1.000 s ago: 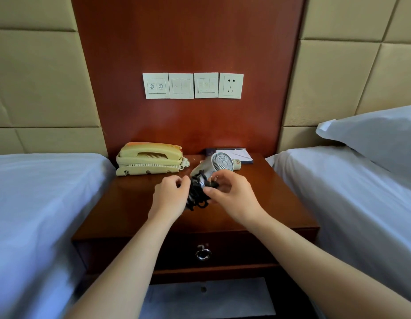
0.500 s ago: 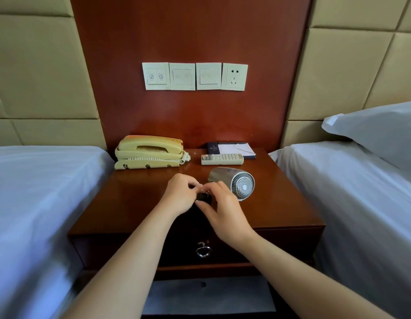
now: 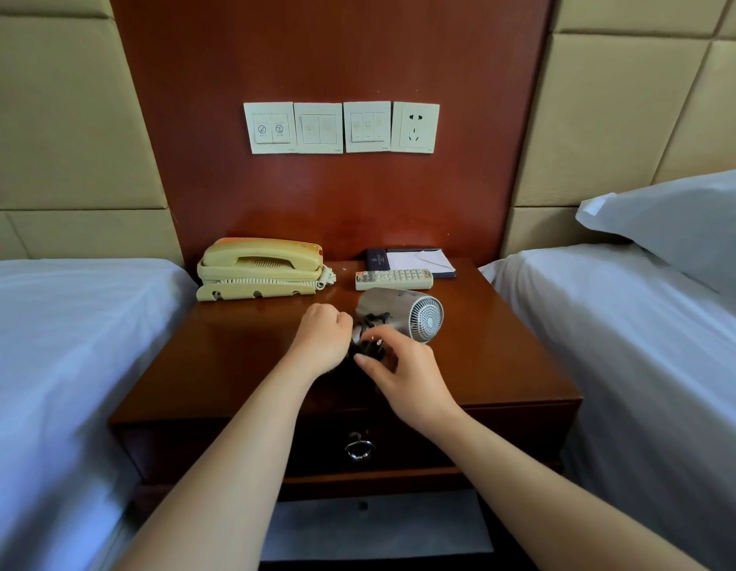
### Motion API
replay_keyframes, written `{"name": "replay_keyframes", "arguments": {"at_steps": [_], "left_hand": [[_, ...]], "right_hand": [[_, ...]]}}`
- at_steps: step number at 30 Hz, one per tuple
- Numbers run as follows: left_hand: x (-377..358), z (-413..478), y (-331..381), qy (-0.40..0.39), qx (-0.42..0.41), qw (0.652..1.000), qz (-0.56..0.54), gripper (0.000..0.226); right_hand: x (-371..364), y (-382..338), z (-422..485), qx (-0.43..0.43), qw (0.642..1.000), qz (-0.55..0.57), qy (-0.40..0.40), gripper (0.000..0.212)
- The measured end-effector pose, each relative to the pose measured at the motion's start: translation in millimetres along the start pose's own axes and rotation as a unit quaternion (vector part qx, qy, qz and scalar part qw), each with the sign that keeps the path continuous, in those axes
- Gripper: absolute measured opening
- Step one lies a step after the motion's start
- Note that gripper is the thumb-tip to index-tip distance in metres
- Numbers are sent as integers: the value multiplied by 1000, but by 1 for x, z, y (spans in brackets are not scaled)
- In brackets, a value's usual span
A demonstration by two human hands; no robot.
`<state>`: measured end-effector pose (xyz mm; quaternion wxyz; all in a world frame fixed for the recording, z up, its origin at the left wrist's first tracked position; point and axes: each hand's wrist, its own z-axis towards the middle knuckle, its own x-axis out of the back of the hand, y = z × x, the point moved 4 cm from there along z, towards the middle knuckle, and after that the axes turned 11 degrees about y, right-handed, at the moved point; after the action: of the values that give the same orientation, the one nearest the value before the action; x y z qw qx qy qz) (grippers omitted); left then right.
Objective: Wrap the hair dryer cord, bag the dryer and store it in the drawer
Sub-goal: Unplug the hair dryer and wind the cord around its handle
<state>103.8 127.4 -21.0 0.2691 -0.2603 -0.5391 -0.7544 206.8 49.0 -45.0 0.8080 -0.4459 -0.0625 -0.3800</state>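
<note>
Head view: a wooden bedside table (image 3: 242, 364) between two beds. The silver hair dryer (image 3: 403, 313) lies on its side near the middle of the table, its round grille facing the front right. The black cord (image 3: 368, 348) is bunched just in front of the dryer. The left hand (image 3: 323, 337) is curled into a fist against the bunch; the right hand (image 3: 407, 375) pinches the cord between thumb and fingertips. A telephone (image 3: 261, 267) stands at the back left corner, a remote control (image 3: 393, 279) and a notepad (image 3: 417, 259) at the back edge. The drawer (image 3: 502, 430) in the front is closed.
</note>
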Motion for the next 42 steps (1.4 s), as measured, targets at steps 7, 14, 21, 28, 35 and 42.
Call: {"name": "replay_keyframes", "arguments": {"at_steps": [7, 14, 21, 28, 35, 42], "left_hand": [[-3, -3, -8, -37, 93, 977, -186, 24], [-1, -9, 1, -78, 56, 966, -239, 23], [3, -17, 10, -70, 29, 960, -270, 23], [5, -26, 9, -61, 0, 971, -231, 34], [-10, -35, 13, -48, 57, 942, -326, 26], [4, -20, 3, 17, 235, 909, -345, 16]], "right_hand": [[7, 5, 3, -39, 999, 3, 0, 19], [17, 9, 15, -80, 997, -5, -3, 20], [30, 5, 21, -100, 992, 66, 49, 13], [30, 4, 21, -28, 976, -215, -7, 21], [30, 10, 24, -61, 978, -194, -39, 21], [14, 8, 13, -94, 993, -3, 70, 20]]}}
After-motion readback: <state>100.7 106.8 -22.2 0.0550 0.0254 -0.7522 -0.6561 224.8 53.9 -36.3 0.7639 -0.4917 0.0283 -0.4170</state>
